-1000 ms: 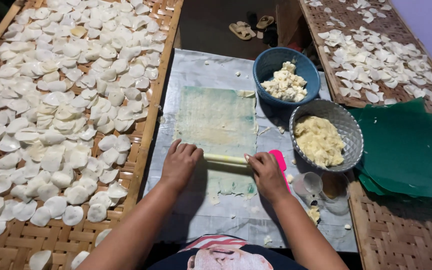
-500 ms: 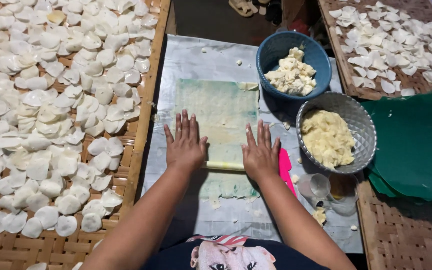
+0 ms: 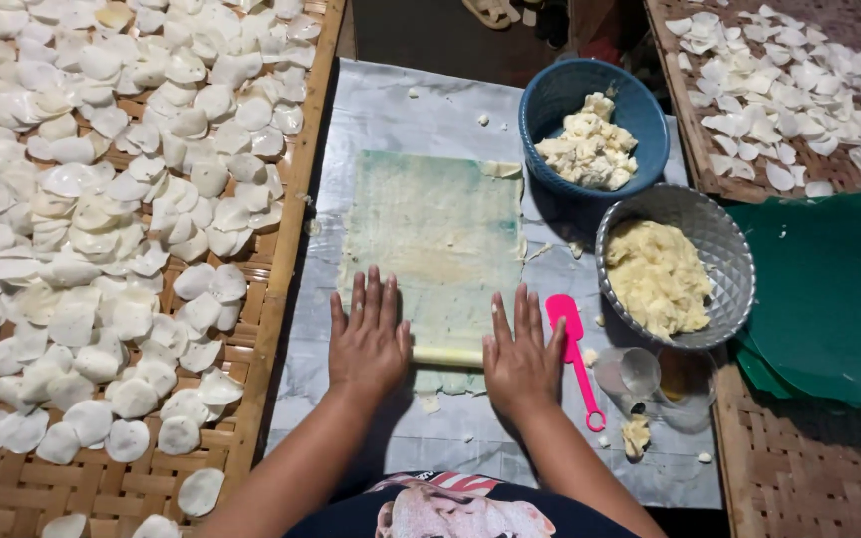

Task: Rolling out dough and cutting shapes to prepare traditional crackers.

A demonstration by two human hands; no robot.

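Observation:
A thin pale green-yellow sheet of dough [image 3: 437, 239] lies flat on a grey plastic mat [image 3: 391, 120]. A pale rolling pin [image 3: 447, 355] lies across the sheet's near edge. My left hand [image 3: 368, 341] presses flat on its left end, fingers spread. My right hand [image 3: 522, 357] presses flat on its right end. A pink spatula [image 3: 575, 354] rests just right of my right hand.
A blue bowl [image 3: 560, 95] of white dough lumps and a metal bowl [image 3: 724, 244] of yellowish dough stand at right. Small clear cups [image 3: 640, 374] sit near them. Woven bamboo trays [image 3: 281, 249] of white round chips flank the mat. Green sheets [image 3: 829, 289] lie at right.
Both hands have gone from curled on the rolling pin to flat with fingers spread, as the pin rolled over the sheet's near edge. The view has shifted closer.

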